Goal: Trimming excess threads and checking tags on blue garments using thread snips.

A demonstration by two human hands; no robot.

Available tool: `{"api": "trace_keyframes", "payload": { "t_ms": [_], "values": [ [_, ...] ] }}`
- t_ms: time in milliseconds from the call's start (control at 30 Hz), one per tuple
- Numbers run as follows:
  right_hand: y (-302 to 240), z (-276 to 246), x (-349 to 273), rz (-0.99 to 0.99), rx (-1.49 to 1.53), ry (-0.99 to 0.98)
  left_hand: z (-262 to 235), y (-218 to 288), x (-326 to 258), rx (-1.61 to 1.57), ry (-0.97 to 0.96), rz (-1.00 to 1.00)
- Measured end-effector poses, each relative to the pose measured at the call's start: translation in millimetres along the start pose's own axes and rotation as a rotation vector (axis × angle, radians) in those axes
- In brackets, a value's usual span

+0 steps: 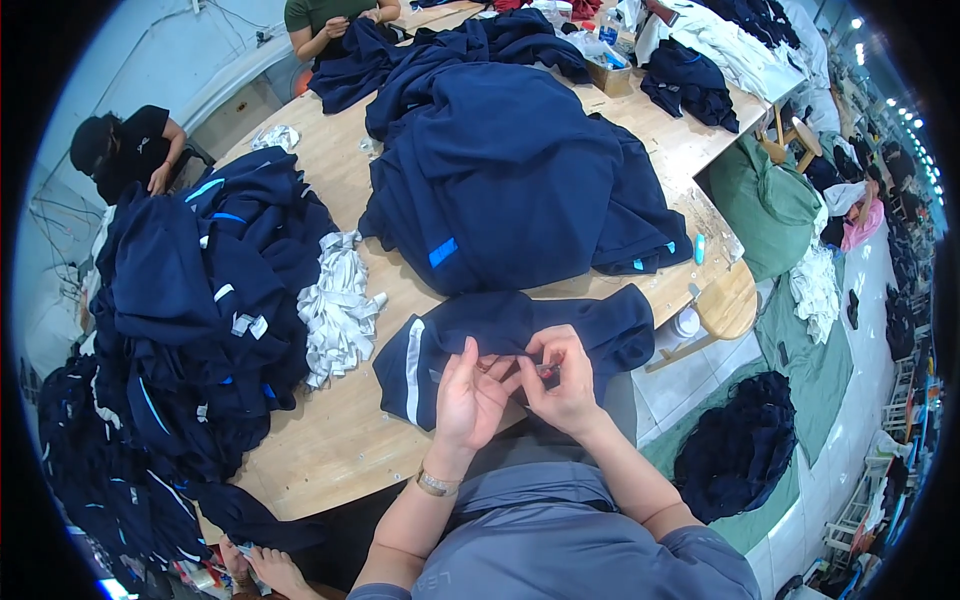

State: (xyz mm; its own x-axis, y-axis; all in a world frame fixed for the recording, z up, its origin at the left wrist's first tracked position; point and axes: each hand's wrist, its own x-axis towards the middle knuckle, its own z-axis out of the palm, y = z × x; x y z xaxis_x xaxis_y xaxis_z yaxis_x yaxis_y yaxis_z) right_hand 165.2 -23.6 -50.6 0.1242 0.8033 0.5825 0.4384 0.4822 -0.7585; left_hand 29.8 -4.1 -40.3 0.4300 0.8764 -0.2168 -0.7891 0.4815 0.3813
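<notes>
A dark navy garment (500, 320) with a white stripe lies at the near edge of the table, right in front of me. Above its near side, my left hand (470, 395) is turned palm up, thumb and fingers apart, fingertips close to the other hand. My right hand (562, 385) is closed, its fingers pinched around something small with a dark and reddish look that I cannot make out. The two hands nearly touch, partly covering the garment's near edge.
A large navy garment heap (500, 170) stands beyond my hands on the wooden table (330, 440). To the left are white strips (340, 310) and another navy pile (190, 290). A wooden stool (728, 300) is at right. Other people work at far left, at the back and at lower left.
</notes>
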Motion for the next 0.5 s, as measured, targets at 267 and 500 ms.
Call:
{"api": "trace_keyframes", "payload": {
  "t_ms": [267, 500],
  "values": [
    [5, 0, -2, -0.269, -0.056, -0.023, -12, 10, 11, 0.144, 0.088, 0.027],
    [4, 9, -13, 0.147, 0.259, 0.065, -13, 10, 10, 0.121, 0.085, -0.011]
  ]
}}
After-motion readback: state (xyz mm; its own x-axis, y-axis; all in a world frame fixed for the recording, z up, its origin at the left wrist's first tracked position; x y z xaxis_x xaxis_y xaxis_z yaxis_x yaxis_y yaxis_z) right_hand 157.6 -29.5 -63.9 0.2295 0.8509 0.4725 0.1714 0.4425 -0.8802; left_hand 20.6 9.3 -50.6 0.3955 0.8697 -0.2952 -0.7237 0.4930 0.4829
